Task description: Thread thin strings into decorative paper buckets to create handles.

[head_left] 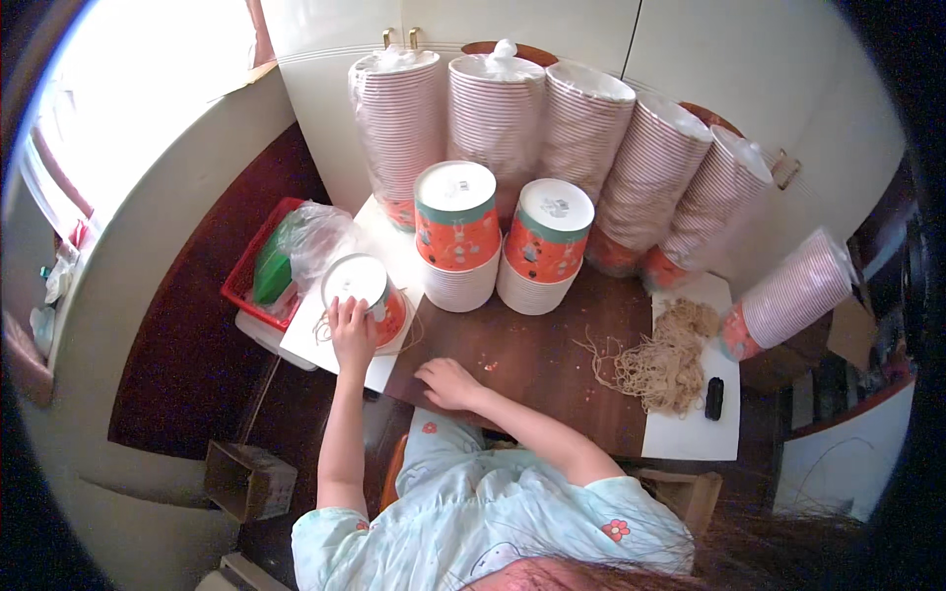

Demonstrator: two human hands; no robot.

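My left hand (351, 333) grips the near side of an upturned orange paper cup (367, 294) that stands on a white sheet (379, 366) at the table's left end. My right hand (445, 382) rests palm down on the brown table (537, 355) near its front edge, fingers loosely curled, holding nothing. Two short stacks of upturned orange cups (456, 233) (547, 243) stand just beyond. A heap of tan rubber bands (662, 360) lies to the right, partly on another white sheet (690, 433).
Several tall bagged stacks of cups (498, 108) lean against white cabinet doors at the back. A red basket (258, 258) with a clear plastic bag (315, 241) sits at the left. A small black object (714, 398) lies by the bands. A cardboard box (248, 480) stands on the floor.
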